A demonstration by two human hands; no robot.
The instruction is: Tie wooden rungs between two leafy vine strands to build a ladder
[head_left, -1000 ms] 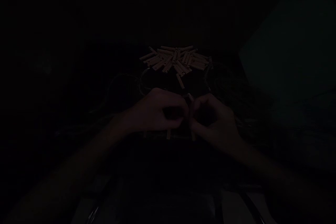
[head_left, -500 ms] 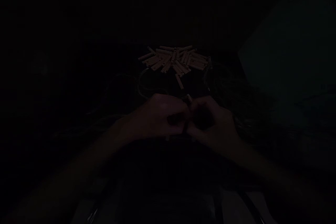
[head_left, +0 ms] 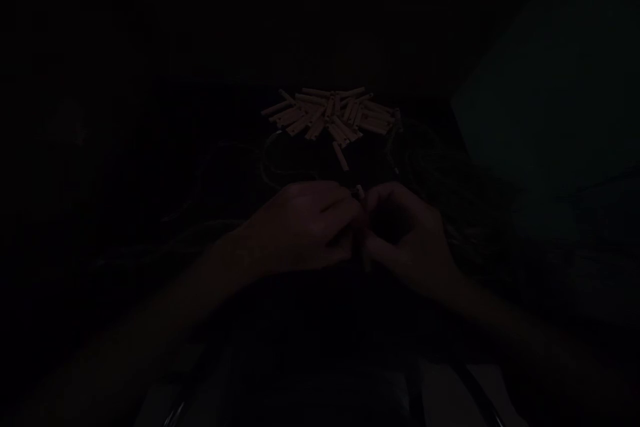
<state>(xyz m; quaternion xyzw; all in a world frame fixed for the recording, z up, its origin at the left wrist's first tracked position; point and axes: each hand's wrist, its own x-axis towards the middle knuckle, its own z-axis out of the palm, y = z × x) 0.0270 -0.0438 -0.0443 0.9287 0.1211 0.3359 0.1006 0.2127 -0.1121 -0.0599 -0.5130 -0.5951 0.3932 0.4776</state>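
Note:
The view is very dark. My left hand (head_left: pixel 305 227) and my right hand (head_left: pixel 413 233) meet near the middle, both with fingers closed around something small. A pale tip (head_left: pixel 360 192) sticks up between the fingertips, and what else they hold is hidden in shadow. Beyond them lies a pile of short wooden pieces (head_left: pixel 330 110), several of which show small dark holes. One loose wooden piece (head_left: pixel 341 156) rests between the pile and my hands. A thin cord (head_left: pixel 267 170) curves behind my left hand.
More cord strands (head_left: pixel 195 230) spread at the left, and faint strands (head_left: pixel 465 213) lie to the right of my right hand. A second bit of cord (head_left: pixel 393 150) hangs down from the pile's right end. Pale shapes (head_left: pixel 465 390) show at the bottom edge.
The fingers of my left hand have curled further in, closing the gap between thumb and forefinger. The pale tip sits slightly lower. The pile looks unchanged.

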